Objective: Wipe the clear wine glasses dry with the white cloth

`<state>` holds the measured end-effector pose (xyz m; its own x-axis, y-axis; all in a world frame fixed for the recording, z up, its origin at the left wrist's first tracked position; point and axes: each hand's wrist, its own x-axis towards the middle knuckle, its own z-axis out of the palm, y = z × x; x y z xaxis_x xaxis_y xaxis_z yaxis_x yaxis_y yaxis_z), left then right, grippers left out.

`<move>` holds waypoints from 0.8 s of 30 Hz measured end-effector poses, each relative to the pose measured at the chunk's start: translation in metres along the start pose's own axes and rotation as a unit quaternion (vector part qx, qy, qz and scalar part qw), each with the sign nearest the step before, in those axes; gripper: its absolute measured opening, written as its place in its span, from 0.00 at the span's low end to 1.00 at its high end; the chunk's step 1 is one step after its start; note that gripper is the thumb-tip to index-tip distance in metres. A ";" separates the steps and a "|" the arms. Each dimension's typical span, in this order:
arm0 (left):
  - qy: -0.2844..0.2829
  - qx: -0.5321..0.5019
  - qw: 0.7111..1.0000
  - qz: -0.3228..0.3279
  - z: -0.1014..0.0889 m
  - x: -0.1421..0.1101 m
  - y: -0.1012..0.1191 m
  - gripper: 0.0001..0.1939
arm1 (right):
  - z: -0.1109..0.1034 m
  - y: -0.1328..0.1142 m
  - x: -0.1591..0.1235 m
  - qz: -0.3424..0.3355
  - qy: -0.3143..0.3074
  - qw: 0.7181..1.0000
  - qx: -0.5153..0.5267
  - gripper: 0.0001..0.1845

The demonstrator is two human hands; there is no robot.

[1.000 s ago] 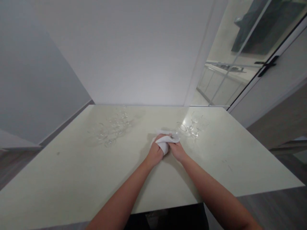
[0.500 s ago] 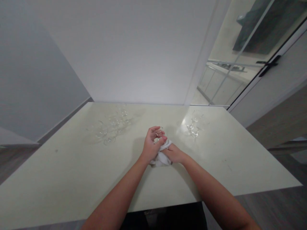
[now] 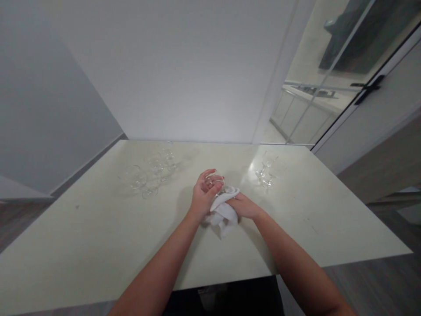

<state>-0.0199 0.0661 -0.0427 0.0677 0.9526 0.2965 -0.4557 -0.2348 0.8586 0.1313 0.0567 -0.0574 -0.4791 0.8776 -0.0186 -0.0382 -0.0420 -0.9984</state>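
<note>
My left hand [image 3: 201, 196] curls its fingers around the bowl of a transparent wine glass [image 3: 215, 179], which lies tilted above the middle of the table. The foot of the glass points toward my right hand [image 3: 244, 205]. That hand grips a white cloth [image 3: 226, 214] and presses it against the foot end. Folds of cloth hang below both wrists, and most of my right fingers are hidden by it.
Several wine glasses [image 3: 150, 192] stand close together on the left of the pale table [image 3: 98, 237]. A smaller group of wine glasses [image 3: 267, 181] is at the right rear. A white wall [image 3: 197, 87] borders the back edge, with a glass door [image 3: 309, 101] to the right.
Both hands have shifted slightly; the left has moved a little left and up with the glass. More of the cloth now hangs loose and its folds have turned around the foot end.
</note>
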 end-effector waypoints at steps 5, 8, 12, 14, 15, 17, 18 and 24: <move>0.056 0.080 0.992 0.081 -0.001 0.000 -0.002 0.31 | 0.006 0.000 0.007 -0.072 0.062 0.995 -0.029 0.12; 0.051 0.160 0.977 0.134 -0.002 -0.002 0.005 0.33 | 0.009 0.006 0.008 -0.018 0.088 0.995 0.041 0.16; 0.012 0.255 0.948 0.190 -0.004 -0.004 0.011 0.38 | 0.010 0.009 0.011 -0.009 0.081 0.994 0.069 0.18; 0.005 0.261 0.945 0.198 -0.005 -0.004 0.011 0.38 | 0.009 0.010 0.013 -0.031 0.090 0.994 0.054 0.17; 0.008 0.257 0.946 0.196 -0.005 -0.003 0.011 0.38 | 0.007 0.011 0.014 -0.041 0.094 0.994 0.044 0.16; 0.021 0.240 0.951 0.192 -0.002 -0.002 0.014 0.35 | 0.004 0.014 0.018 -0.057 0.110 0.992 0.022 0.14; 0.027 0.230 0.953 0.194 0.000 -0.002 0.017 0.34 | 0.003 0.016 0.019 -0.062 0.125 0.990 0.012 0.14; 0.027 0.185 0.947 0.261 0.045 -0.009 0.052 0.35 | -0.001 0.022 0.028 -0.067 0.150 0.982 -0.089 0.13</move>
<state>-0.0047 0.0370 0.0183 -0.1300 0.6944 0.7077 -0.0717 -0.7185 0.6918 0.1182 0.0812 -0.0802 -0.1999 0.9718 0.1248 0.0834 0.1438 -0.9861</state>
